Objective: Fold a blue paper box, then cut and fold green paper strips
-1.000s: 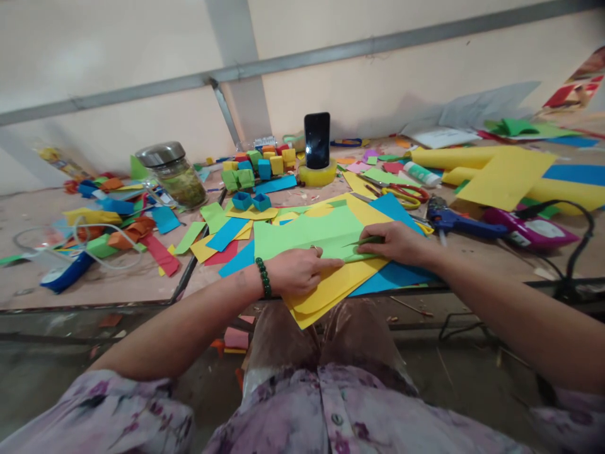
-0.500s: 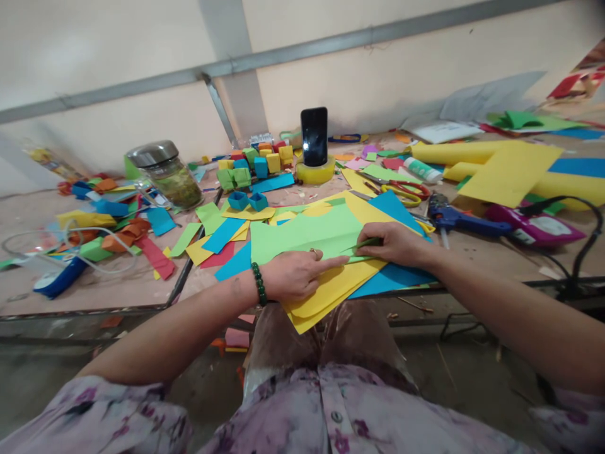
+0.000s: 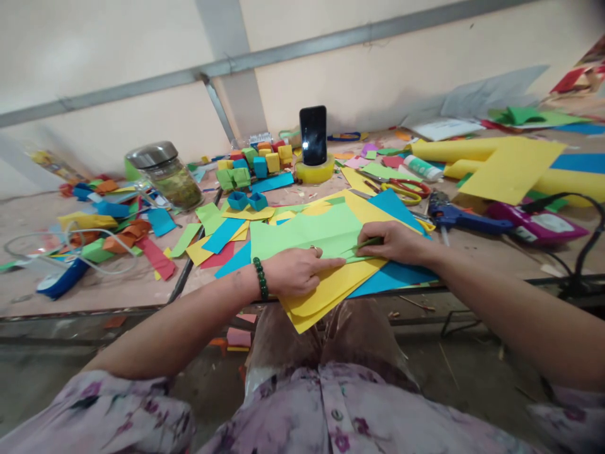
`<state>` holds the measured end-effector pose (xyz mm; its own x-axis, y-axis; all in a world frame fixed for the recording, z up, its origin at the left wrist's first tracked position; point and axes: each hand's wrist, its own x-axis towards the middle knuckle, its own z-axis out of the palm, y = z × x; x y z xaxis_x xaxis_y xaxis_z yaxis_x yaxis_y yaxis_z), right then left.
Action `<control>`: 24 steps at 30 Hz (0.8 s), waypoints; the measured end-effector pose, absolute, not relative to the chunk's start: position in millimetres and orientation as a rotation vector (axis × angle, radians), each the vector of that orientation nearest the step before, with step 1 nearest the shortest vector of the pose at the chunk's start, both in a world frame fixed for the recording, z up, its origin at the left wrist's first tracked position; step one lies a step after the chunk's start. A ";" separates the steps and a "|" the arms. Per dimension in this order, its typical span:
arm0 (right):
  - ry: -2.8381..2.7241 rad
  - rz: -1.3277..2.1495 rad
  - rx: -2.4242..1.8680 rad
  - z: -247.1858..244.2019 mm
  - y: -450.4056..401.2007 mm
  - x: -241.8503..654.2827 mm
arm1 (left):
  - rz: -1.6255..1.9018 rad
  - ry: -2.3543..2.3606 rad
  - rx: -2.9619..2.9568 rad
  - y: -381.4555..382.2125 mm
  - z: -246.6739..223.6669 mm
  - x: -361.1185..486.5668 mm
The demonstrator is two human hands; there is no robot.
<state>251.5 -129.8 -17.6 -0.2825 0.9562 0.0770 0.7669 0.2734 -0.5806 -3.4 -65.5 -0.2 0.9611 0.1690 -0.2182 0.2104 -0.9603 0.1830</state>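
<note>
A light green sheet of paper (image 3: 307, 230) with a crease along it lies in front of me over yellow sheets (image 3: 326, 296) and blue sheets (image 3: 392, 280). My left hand (image 3: 295, 271) rests on the green sheet's near edge, index finger stretched along it towards the right. It wears a ring, with a dark green bead bracelet (image 3: 260, 278) at the wrist. At the sheet's right end, my right hand (image 3: 390, 243) is closed in a pinch on a lifted part of the green paper, which looks darker there. Its fingertips are partly hidden.
Beyond the sheets stand a phone (image 3: 313, 135) on a yellow tape roll (image 3: 316, 170) and small paper boxes (image 3: 259, 166). A lidded glass jar (image 3: 174, 180) is at left. Scissors (image 3: 401, 187), a blue glue gun (image 3: 467, 219) and yellow paper rolls (image 3: 454, 153) lie at right.
My left index finger has drawn back slightly to the left along the green sheet's near edge. My right hand stays almost in place, still pinching the paper.
</note>
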 end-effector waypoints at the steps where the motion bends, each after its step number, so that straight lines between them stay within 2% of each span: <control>1: -2.138 0.621 -1.552 -17.5 -129.6 251.7 | -0.295 0.291 2.910 -65.7 -0.4 -3.2; 15: -2.150 0.667 -1.559 -18.8 -130.8 254.8 | -0.333 0.293 2.896 -64.0 2.9 0.3; 24: -2.030 0.820 -1.544 -16.4 -133.2 244.0 | -0.309 0.291 2.933 -64.1 -0.3 -0.9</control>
